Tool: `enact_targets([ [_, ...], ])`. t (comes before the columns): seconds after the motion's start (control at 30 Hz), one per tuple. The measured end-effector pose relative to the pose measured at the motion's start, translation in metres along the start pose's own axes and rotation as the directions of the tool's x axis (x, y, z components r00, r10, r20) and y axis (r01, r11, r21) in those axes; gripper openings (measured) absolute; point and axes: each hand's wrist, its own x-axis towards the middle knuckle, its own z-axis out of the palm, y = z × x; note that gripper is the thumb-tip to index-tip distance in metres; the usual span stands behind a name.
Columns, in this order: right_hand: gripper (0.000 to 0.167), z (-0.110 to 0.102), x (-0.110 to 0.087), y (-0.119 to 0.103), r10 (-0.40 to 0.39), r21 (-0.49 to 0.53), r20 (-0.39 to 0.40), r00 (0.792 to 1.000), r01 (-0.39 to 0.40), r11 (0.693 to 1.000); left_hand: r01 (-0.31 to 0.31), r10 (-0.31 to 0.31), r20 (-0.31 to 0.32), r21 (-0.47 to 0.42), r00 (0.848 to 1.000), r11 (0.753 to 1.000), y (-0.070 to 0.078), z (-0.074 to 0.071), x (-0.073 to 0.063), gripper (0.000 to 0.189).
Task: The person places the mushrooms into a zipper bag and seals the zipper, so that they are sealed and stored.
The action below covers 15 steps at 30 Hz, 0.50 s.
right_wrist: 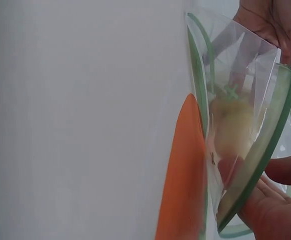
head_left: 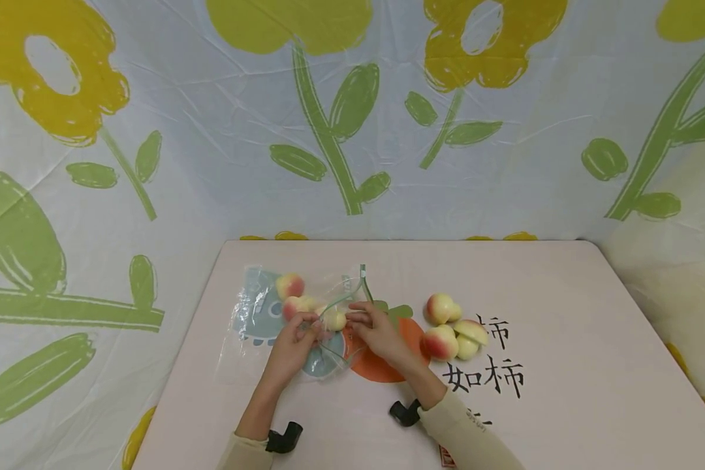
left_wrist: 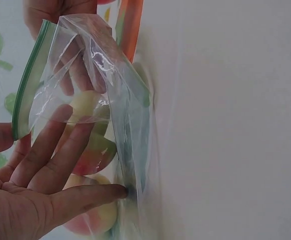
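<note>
The clear zip bag lies below and left of the frame's middle, its long side running left to right; its green mouth opens to the right, with packed peaches inside. The left hand pinches the mouth's edge; the right hand pinches it too, and is nearer the loose peaches on the right.
</note>
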Motion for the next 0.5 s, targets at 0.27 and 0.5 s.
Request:
enact_targets([
  [0.27,0.042,-0.014,-0.013,-0.007,0.020,-0.082,0.010,1.000,-0.019,0.996,0.020,-0.021,0.012,0.011,1.000,1.000,0.034,-0.002,-0.013,0.019],
  [0.5,0.042,-0.034,-0.029,-0.022,-0.012,-0.150,0.000,1.000,0.012,0.989,0.005,-0.005,0.005,0.003,1.000,1.000,0.035,-0.002,-0.014,0.019],
])
